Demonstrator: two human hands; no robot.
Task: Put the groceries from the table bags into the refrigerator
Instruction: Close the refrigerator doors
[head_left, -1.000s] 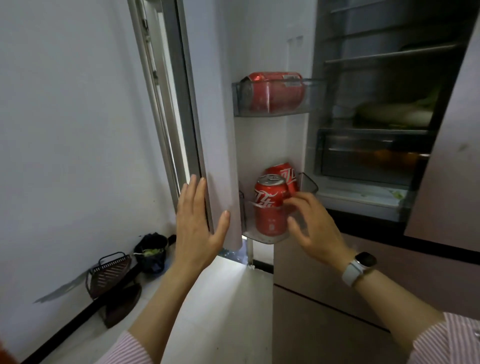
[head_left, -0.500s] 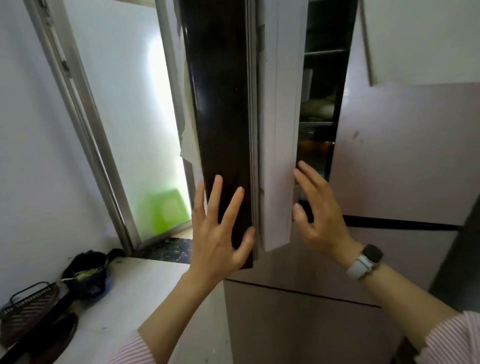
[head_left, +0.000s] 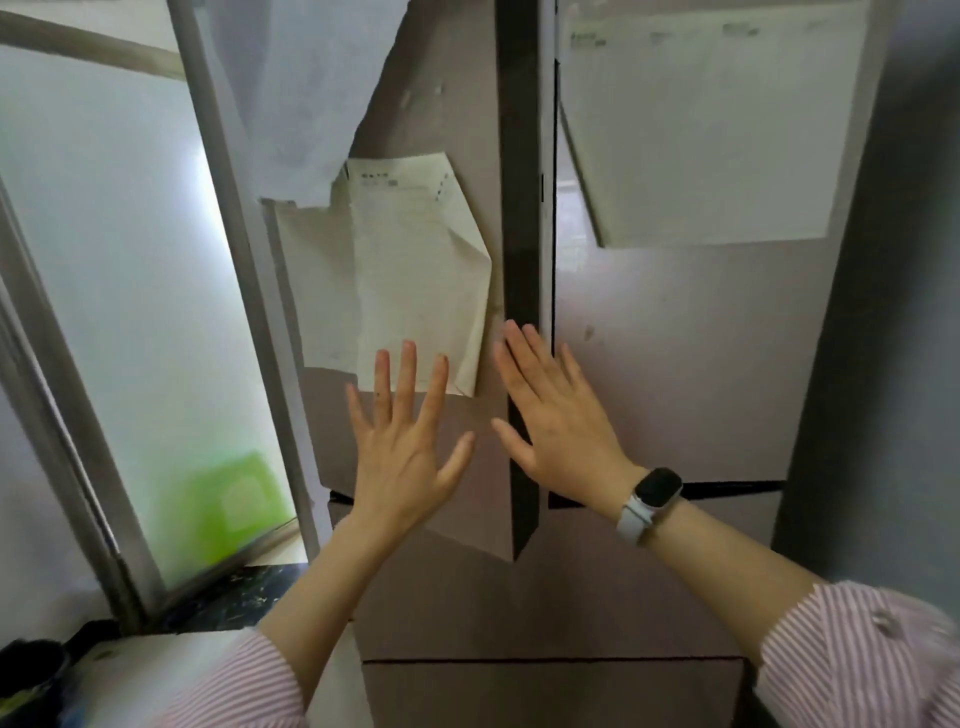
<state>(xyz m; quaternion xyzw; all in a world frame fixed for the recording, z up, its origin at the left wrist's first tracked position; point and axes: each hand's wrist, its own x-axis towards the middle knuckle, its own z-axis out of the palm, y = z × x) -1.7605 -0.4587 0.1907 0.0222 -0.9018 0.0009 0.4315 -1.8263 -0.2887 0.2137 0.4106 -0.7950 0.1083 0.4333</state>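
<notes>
Left hand (head_left: 402, 457) and right hand (head_left: 558, 421), fingers spread apart and empty, lie flat against the refrigerator (head_left: 675, 364) doors. Creased paper (head_left: 410, 280) hangs at 12 o'clock above the left hand. Frosted window (head_left: 130, 270) at 9 o'clock.

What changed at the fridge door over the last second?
The left fridge door swung from wide open to nearly shut, so the cans and shelves are out of sight. The left hand went from gripping the door's edge to flat on its front; the right hand left the cans and now presses near the door edge. Both stay empty.
</notes>
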